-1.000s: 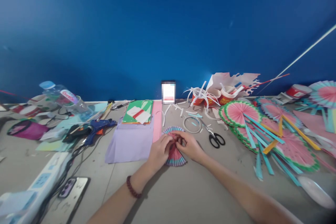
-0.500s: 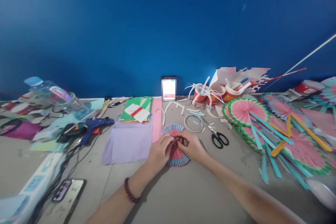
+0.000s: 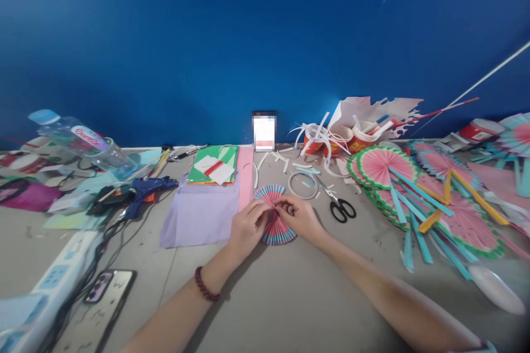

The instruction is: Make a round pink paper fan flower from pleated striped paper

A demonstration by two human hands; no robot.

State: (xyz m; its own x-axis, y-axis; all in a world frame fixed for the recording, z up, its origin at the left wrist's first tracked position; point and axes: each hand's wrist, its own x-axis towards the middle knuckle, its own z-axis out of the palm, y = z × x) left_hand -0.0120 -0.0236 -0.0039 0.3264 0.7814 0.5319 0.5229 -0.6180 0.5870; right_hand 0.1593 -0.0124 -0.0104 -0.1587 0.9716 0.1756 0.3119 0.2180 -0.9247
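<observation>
At the left edge of the grey table (image 3: 290, 298) a clear water bottle (image 3: 77, 138) lies on its side among loose clutter. Nearer the near-left corner are a white power strip (image 3: 56, 278) and a phone (image 3: 108, 288) lying flat. A blue glue gun (image 3: 143, 194) rests further in, with its cable trailing toward the near edge. Right of it a lavender sheet (image 3: 201, 215) lies flat. A green paper stack (image 3: 213, 165) sits at its far end and a pink strip (image 3: 245, 176) runs along its right side.

Just right of the sheet, about mid-table, the left hand (image 3: 246, 227), with a bead bracelet (image 3: 206, 285) at the wrist, comes in from the left. Its fingers are drawn narrow onto the middle of the pleated paper fan (image 3: 278, 233). The fan is pink with blue rims and lies flat. Its pleats radiate from the pinched centre, one spread opening toward the far edge and the other toward the near edge. Its long axis therefore runs far to near, with the near end leaning slightly right. The right hand (image 3: 301, 219) meets it from the right, thumb and forefinger closed tight on the same centre, almost touching the left fingers.

Beyond the right hand lies a white tape ring (image 3: 303, 185), then black-handled scissors (image 3: 342, 209) with the blades pointing to the far edge. Red paper cups (image 3: 331, 144) stand along the far edge. A heap of watermelon fans (image 3: 414, 187) with blue and yellow sticks covers the right side.
</observation>
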